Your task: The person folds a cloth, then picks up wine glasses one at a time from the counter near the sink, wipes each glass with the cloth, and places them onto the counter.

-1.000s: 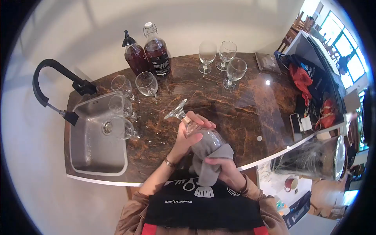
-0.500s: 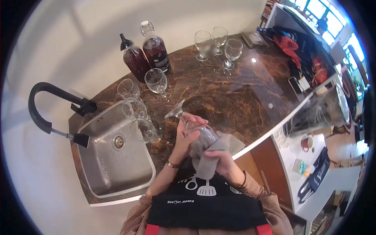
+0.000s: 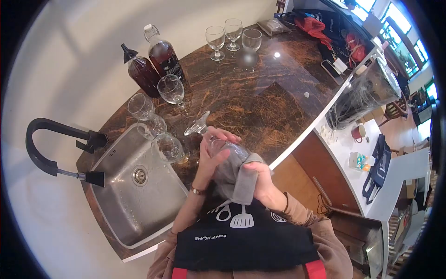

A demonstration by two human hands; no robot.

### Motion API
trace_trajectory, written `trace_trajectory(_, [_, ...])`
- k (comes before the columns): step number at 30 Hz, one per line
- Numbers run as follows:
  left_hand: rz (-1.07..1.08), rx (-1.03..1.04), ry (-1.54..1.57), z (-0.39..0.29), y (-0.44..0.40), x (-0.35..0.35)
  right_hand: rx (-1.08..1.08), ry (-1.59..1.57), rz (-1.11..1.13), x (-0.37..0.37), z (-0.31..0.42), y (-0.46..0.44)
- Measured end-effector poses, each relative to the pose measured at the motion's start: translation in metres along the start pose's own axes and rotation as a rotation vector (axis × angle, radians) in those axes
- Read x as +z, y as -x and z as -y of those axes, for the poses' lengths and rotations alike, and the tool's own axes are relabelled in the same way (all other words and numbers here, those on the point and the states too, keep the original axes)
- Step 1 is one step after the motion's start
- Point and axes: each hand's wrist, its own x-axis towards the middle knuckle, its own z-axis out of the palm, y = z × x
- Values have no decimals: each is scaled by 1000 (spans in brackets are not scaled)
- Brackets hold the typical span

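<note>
Near the tabletop's front edge, the left hand curls round a tilted stemmed goblet, apparently steadying it; the right hand grips grey cloth against its bowl.

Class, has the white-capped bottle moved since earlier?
No; against the sink, the white-capped bottle keeps its place beside the black-topped bottle; only the view shifted.

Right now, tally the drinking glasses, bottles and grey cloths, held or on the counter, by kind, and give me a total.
Drinking glasses: 8, 1 of them in the left hand
Bottles: 2
Grey cloth: 1, in the right hand
Total: 11
</note>
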Motion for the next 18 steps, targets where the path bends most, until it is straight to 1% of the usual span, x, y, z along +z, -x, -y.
trace_trajectory(1, [68,-63,51,-3,-3,-3,-20,-55,52,-5,-4,-2])
trace_trajectory(2, [68,-65,53,-7,-4,-2,-41,-110,105,-7,-6,-2])
trace_trajectory(3, [120,-53,-16,-12,-5,1,-39,-140,158,-8,-4,0])
trace_trajectory(4, [173,-42,-85,-18,-7,4,-40,-142,158,-8,-2,2])
trace_trajectory(5, [175,-46,-86,-21,-9,8,-89,4,124,-9,-1,4])
trace_trajectory(6, [-4,-92,-49,-21,-10,12,-138,149,87,-9,-2,6])
trace_trajectory(7, [-183,-138,-12,-21,-10,14,-283,423,-33,-2,-3,10])
trace_trajectory(8, [-183,-141,-10,-17,-9,11,-282,422,-36,0,-7,11])
trace_trajectory(10, [-216,-122,218,-6,-7,3,-401,557,-92,4,-12,12])
trace_trajectory(11, [-210,-116,216,-6,-7,5,-407,559,-86,-1,-9,11])
trace_trajectory(13, [-174,-134,62,-6,-5,10,31,-148,84,-10,5,7])
trace_trajectory(14, [-159,-119,55,-8,-7,10,61,-181,94,-6,7,11])
trace_trajectory(16, [-72,-123,33,-13,-8,12,31,-244,34,-1,13,19])
trace_trajectory(17, [-117,-95,33,-17,-8,15,29,-241,41,-1,16,24])
trace_trajectory(18, [-119,-95,32,-24,-9,17,-96,-98,-99,-4,19,30])
